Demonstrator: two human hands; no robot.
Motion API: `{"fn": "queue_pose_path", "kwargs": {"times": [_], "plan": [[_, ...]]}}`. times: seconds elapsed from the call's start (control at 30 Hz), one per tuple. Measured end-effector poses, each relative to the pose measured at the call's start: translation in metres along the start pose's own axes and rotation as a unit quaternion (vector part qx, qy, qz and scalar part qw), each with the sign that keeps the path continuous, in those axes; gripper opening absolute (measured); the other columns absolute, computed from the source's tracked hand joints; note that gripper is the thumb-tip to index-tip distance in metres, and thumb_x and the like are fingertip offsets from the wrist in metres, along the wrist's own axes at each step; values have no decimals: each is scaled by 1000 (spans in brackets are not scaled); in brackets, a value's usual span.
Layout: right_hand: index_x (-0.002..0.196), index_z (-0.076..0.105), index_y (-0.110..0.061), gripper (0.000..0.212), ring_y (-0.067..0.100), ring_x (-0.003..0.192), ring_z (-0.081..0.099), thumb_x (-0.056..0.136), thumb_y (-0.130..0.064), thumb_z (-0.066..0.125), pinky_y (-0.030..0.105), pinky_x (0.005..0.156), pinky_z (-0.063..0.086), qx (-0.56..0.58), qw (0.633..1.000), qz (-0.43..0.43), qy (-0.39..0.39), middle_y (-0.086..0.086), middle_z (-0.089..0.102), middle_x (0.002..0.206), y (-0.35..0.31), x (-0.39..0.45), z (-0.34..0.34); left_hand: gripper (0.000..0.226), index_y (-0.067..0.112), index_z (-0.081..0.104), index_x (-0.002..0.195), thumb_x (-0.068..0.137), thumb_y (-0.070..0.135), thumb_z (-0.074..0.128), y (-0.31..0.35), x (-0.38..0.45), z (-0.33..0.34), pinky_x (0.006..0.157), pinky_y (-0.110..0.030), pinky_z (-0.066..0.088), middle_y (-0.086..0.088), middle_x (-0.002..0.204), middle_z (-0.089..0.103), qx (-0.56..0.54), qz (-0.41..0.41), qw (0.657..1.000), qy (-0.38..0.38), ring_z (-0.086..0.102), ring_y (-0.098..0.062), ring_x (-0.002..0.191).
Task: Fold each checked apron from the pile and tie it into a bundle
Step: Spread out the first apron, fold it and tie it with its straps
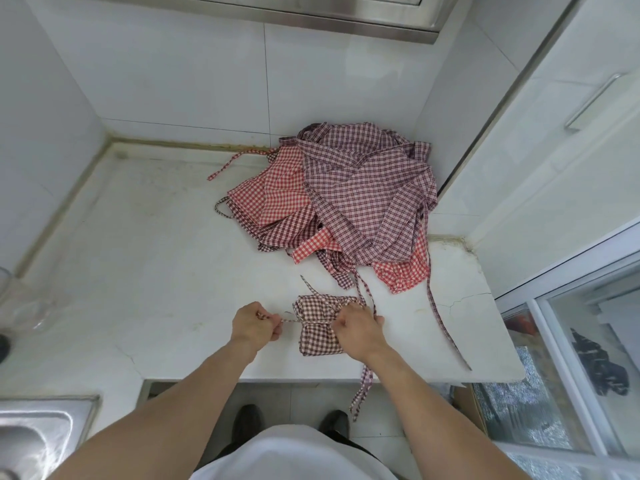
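A small folded dark-red checked apron lies near the front edge of the white counter. Its strap runs taut across the fold. My left hand grips the strap's left end, a little left of the bundle. My right hand grips the other strap end on the bundle's right side and covers that corner. Behind them, toward the back right, sits the pile of checked aprons, purple-brown ones on top of red ones, with loose straps trailing forward.
One long strap runs from the pile to the counter's right front edge; another hangs over the front. A steel sink is at lower left. A glass object stands at the left edge. White cabinets rise on the right.
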State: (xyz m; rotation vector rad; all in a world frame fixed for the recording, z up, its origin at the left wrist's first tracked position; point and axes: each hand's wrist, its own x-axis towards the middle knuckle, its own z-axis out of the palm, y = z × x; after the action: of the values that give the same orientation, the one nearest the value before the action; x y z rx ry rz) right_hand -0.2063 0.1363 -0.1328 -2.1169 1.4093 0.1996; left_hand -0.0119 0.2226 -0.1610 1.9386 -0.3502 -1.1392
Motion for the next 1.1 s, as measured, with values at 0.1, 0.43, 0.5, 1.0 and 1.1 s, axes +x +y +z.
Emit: {"fn": "queue_pose_path", "kwargs": {"times": [0.1, 0.43, 0.5, 1.0, 1.1], "plan": [[90, 57, -18, 19, 23, 109, 47, 97, -31, 44, 42, 95, 28, -26, 1000, 14, 2, -2, 55, 103, 8, 3, -6, 26, 6, 47, 74, 92, -4, 63, 1, 2, -2, 53, -33, 58, -21, 75, 69, -13, -23, 999, 32, 61, -26, 54], [67, 52, -9, 30, 21, 83, 46, 94, -21, 53, 32, 80, 35, 30, 999, -11, 44, 1, 49, 74, 19, 0, -18, 22, 3, 49, 78, 92, -6, 63, -1, 3, -16, 47, -28, 56, -24, 79, 68, -78, -12, 997, 28, 61, -28, 54], [62, 55, 1, 31, 21, 71, 50, 89, -13, 61, 24, 74, 37, 129, 988, -39, 72, 7, 54, 69, 18, -1, -19, 20, 2, 50, 79, 92, -5, 64, 4, 0, -18, 60, -30, 60, -25, 87, 70, -100, 20, 995, -20, 69, -29, 65], [88, 48, -7, 17, 20, 80, 64, 104, -11, 46, 30, 67, 47, 510, 859, -28, 23, 5, 73, 82, -26, 0, -3, 17, -5, 55, 89, 102, 6, 51, 24, -12, 4, 53, -27, 57, -16, 67, 68, -188, 12, 982, -30, 67, -19, 53], [88, 48, -10, 19, 19, 78, 61, 105, -15, 44, 32, 70, 47, 493, 869, -13, 22, 6, 72, 85, -24, -4, 5, 15, -7, 55, 96, 102, 6, 53, 16, -14, 8, 50, -28, 56, -20, 72, 68, -172, 2, 985, 1, 66, -19, 51]]}}
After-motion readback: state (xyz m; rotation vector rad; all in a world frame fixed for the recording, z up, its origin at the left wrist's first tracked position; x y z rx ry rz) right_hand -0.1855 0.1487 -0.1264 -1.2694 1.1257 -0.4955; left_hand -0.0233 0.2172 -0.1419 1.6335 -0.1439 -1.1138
